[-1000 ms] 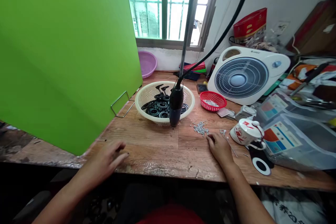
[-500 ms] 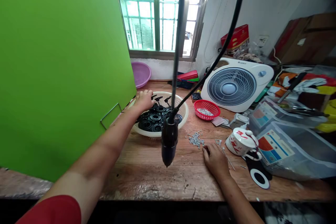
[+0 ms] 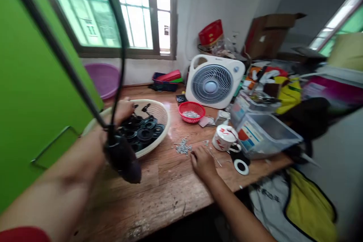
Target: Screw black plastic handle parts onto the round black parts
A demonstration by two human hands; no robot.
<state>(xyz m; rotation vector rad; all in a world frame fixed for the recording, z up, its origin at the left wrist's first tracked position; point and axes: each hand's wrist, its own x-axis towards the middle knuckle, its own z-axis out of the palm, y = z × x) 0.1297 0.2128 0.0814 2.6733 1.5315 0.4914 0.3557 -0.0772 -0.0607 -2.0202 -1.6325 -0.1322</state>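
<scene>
A small home workshop for piecework assembly. A worn wooden bench (image 3: 170, 193) under a barred window (image 3: 124, 11) carries a cream basket (image 3: 163, 119) of black plastic parts (image 3: 143, 134), loose screws (image 3: 183, 146), a red basket (image 3: 192, 110), a table fan (image 3: 214, 81), and a hanging power screwdriver (image 3: 123, 159).

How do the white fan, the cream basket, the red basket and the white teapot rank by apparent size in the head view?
1. cream basket, partly hidden; nearer the camera, so its lead over the fan is unsure
2. white fan
3. red basket and white teapot look alike
</scene>
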